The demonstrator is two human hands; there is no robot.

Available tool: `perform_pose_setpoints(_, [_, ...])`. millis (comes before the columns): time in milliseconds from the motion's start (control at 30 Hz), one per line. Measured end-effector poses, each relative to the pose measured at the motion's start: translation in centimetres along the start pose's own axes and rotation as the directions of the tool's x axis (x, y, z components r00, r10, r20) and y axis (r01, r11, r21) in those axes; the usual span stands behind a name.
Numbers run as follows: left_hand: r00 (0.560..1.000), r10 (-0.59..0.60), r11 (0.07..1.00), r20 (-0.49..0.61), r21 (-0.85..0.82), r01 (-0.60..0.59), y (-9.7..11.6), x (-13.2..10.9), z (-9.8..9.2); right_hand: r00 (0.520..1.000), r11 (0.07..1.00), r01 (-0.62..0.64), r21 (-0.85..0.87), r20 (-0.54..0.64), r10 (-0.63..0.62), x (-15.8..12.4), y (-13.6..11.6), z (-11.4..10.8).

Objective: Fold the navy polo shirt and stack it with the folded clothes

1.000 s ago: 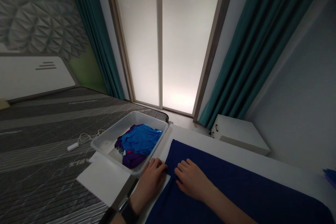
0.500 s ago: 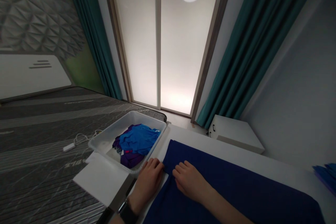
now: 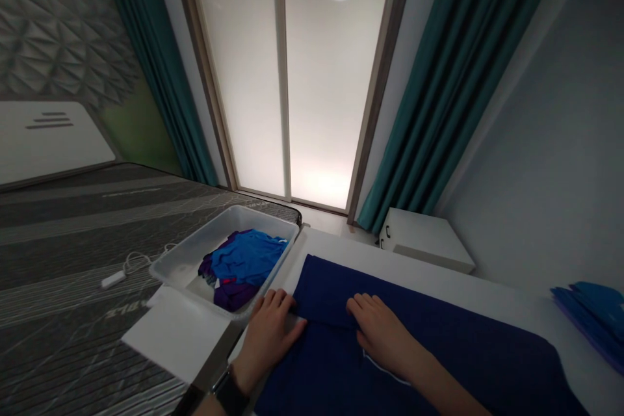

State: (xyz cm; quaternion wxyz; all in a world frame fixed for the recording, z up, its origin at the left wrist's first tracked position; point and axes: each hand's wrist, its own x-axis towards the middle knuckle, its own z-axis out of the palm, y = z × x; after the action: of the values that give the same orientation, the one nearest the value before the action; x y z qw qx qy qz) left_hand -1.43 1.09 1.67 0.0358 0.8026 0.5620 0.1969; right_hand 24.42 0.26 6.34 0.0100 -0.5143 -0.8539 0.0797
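Note:
A navy blue garment [image 3: 439,325] lies spread on the white table; I cannot tell its exact kind. My left hand [image 3: 273,328] rests at its left edge, thumb stretched away from the fingers and touching the cloth. Farther right, my right hand [image 3: 383,331] has its fingers curled over a fold, with the thumb below, gripping the fabric. A crease runs across the cloth between both hands. Under the right wrist a thin pale curved line shows against the navy. A dark watch is on the left wrist.
Left of the table, a clear plastic bin [image 3: 170,270] holds blue and purple clothes [image 3: 251,257] on a dark patterned bed [image 3: 63,286]. A white power strip [image 3: 113,280] lies nearby. Folded blue clothes [image 3: 592,315] sit at the table's right. A white cabinet [image 3: 429,237] stands beyond.
My right hand has moved right along the cloth, away from the left hand. The left thumb has spread out onto the garment. The view has shifted slightly right.

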Motion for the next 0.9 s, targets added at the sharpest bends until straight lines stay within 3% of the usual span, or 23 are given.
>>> perform_pose_setpoints(367, [0.999,-0.014,0.997,0.035,0.083,0.011,0.6,0.3,-0.3,1.0,0.996,-0.005,0.089,0.026,0.003,-3.8,3.4,1.6])
perform_pose_setpoints(533, [0.986,0.166,0.985,0.028,0.048,-0.167,2.0,0.2,-0.1,1.0,0.997,-0.006,0.082,-0.024,0.008,-5.0,3.6,1.8])
perform_pose_setpoints(733, [0.871,0.459,0.888,0.174,-0.093,-0.45,5.3,1.2,1.3,0.99,1.0,-0.01,-0.011,-0.139,0.009,-6.5,4.2,2.8])
perform_pose_setpoints(833, [0.805,0.537,0.843,0.252,-0.151,-0.516,6.5,1.6,1.6,0.987,0.999,0.02,-0.027,-0.156,-0.024,-7.3,4.7,3.7])
perform_pose_setpoints(900, [0.784,0.554,0.833,0.28,-0.176,-0.525,6.7,1.7,1.7,0.987,0.999,0.046,-0.025,-0.151,-0.049,-7.6,4.9,4.0])
